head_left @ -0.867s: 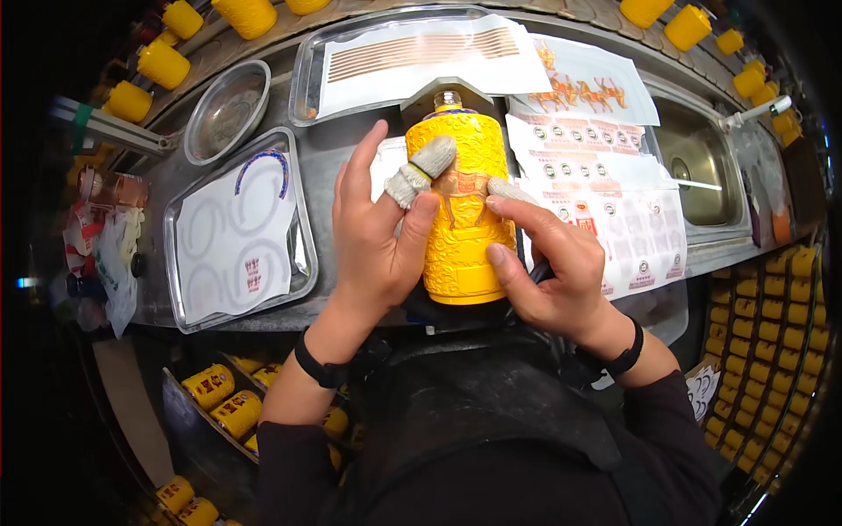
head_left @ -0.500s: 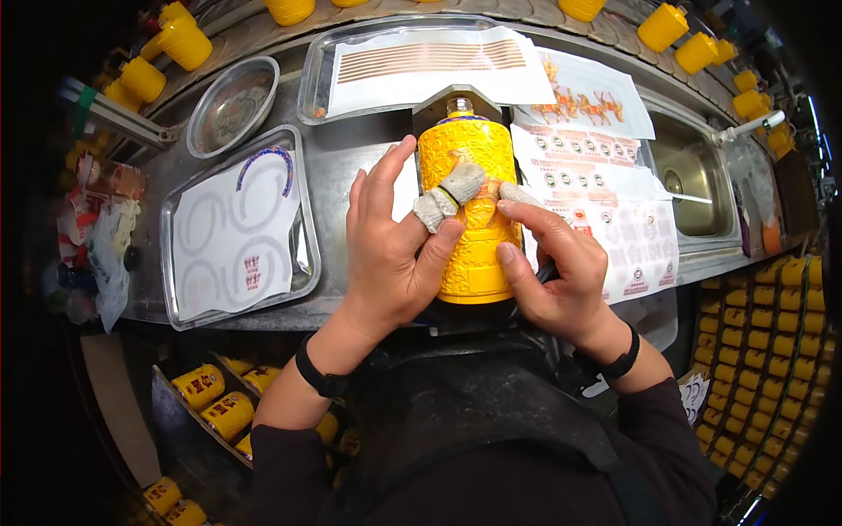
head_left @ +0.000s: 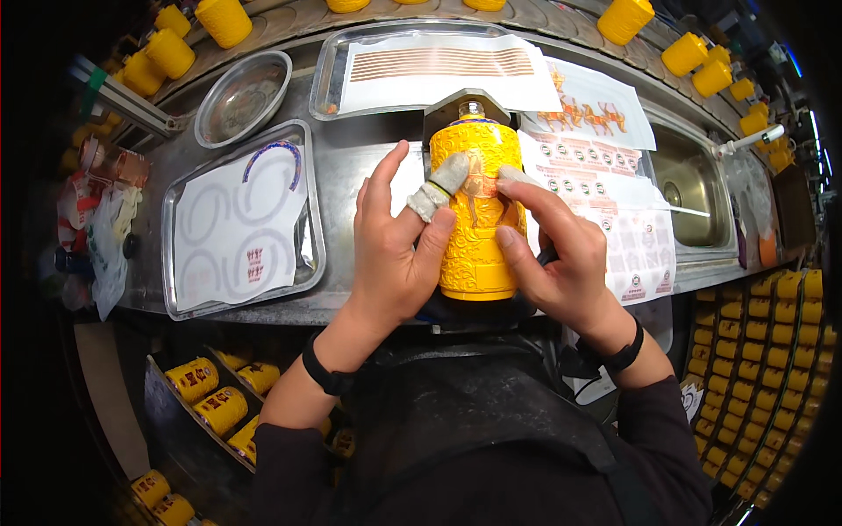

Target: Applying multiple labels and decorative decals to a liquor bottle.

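A yellow embossed bottle (head_left: 478, 263) lies with its clear neck away from me, against a dark metal holder (head_left: 438, 118). On its face is a thin orange-brown figure decal (head_left: 481, 191). My left hand (head_left: 390, 250) is at the bottle's left side, fingers spread. Its index finger, in a grey fabric finger cover, presses at the decal's upper left, and the thumb lies on the bottle lower down. My right hand (head_left: 568, 250) is at the other side. Its covered index fingertip and bare thumb touch the bottle beside the decal, apart from each other; the remaining fingers are curled and partly hidden.
On the left are a metal tray (head_left: 314, 254) with a decal sheet and a metal bowl (head_left: 279, 88). Striped sheets lie in a far tray (head_left: 326, 83); decal sheets (head_left: 649, 175) lie right, before a sink (head_left: 693, 175). Yellow bottles (head_left: 224, 22) stand on the conveyor behind.
The decal looks longer and flatter under my fingertips. My left index finger has straightened upward. The view has shifted slightly, and bottles on the conveyor have moved.
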A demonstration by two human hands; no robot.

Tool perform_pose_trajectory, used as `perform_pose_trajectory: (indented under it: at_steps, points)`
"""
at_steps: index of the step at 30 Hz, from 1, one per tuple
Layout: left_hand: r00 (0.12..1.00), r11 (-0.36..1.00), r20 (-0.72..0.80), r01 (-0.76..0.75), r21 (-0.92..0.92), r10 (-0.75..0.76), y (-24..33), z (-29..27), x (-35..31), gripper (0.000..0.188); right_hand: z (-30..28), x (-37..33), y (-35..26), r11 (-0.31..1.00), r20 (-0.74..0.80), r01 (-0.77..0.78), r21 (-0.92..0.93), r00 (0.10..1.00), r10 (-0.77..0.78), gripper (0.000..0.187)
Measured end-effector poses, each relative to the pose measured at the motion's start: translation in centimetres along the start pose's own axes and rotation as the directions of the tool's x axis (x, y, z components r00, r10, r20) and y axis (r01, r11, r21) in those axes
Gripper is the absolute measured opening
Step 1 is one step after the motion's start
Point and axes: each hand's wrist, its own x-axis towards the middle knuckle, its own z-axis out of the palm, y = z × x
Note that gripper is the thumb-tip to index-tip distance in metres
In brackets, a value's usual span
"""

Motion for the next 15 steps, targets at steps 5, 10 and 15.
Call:
perform_pose_trajectory:
  at_steps: [5,10,15]
  points:
    - [0.997,0.998,0.078,-0.023,0.054,0.018,1.4,-0.9,-1.6,0.033,0.3,2.4,0.8,0.991,0.106,0.119,-0.06,0.988,-0.112,0.035]
    - [0.994,0.997,0.082,0.069,-0.044,-0.065,1.6,-1.7,-3.2,0.031,0.1,3.1,-0.3,0.967,0.295,0.219,-0.133,0.94,-0.173,0.029]
    - [0.99,0.975,0.059,0.137,-0.177,-0.128,1.3,-2.3,-3.6,0.032,-0.9,2.3,-1.7,0.929,0.448,0.299,-0.218,0.876,-0.177,0.025]
